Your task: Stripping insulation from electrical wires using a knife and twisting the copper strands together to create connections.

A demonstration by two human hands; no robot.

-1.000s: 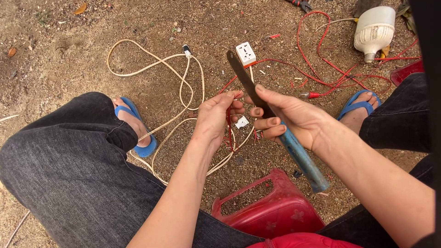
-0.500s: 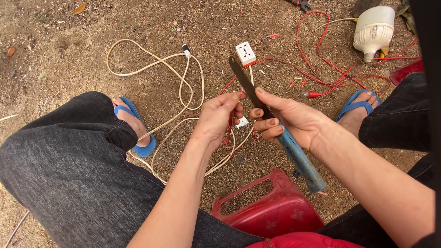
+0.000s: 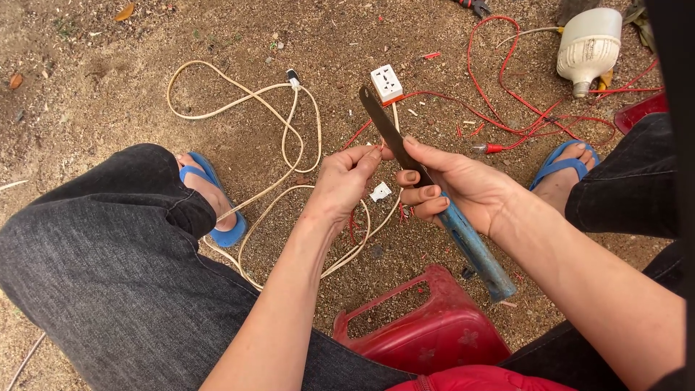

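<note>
Little has changed since a second ago: the right hand (image 3: 463, 190) still grips the knife (image 3: 434, 203) at centre frame, blade toward the white socket (image 3: 386, 82). The left hand (image 3: 346, 181) stays pinched on the red wire (image 3: 355, 221), so the work continues.

Bare, sandy dirt ground (image 3: 94, 87) carried a looping cream cable (image 3: 239, 98), a white square socket (image 3: 386, 82), tangled red wire (image 3: 507, 108), a white bulb (image 3: 588, 45) lying on its side, and a red plastic stool (image 3: 427, 337).
</note>
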